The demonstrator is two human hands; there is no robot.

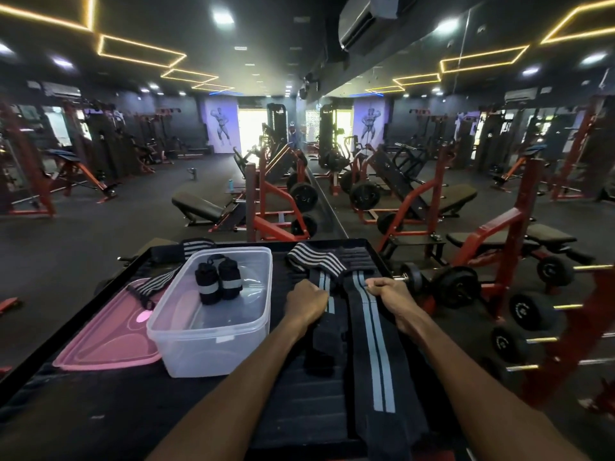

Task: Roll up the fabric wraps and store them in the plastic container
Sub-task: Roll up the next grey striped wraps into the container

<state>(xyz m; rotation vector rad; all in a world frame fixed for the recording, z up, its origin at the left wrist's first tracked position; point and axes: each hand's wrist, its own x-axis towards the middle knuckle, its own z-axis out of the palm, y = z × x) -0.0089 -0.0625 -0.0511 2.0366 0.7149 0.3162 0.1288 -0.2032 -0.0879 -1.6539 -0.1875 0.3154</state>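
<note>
A clear plastic container stands on the black table and holds two rolled black wraps with grey bands. To its right a long black wrap with grey stripes lies stretched out toward me. My left hand grips a shorter black wrap near its far end. My right hand pinches the far end of the long wrap. Behind my hands lies a black-and-white striped wrap.
The container's pink lid lies left of it, with another striped wrap draped on it. One more striped wrap sits at the table's far edge. A dumbbell rack stands to the right. Weight benches fill the floor beyond.
</note>
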